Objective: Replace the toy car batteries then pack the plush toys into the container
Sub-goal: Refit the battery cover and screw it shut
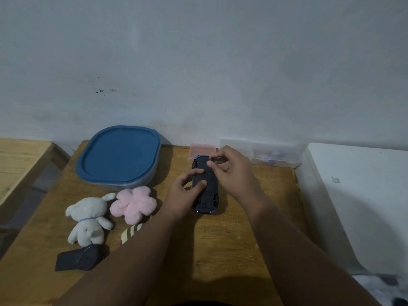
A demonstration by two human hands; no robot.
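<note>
The toy car lies upside down mid-table. The left hand clasps its body; the right hand pinches at the underside. Battery step, seemingly; next, the cover must open.

Bare table lies open near the car; plush toys and container crowd its left.

Matt wood table, fluffy cloth plush toys, smooth plastic container w/ matt blue lid.
</note>
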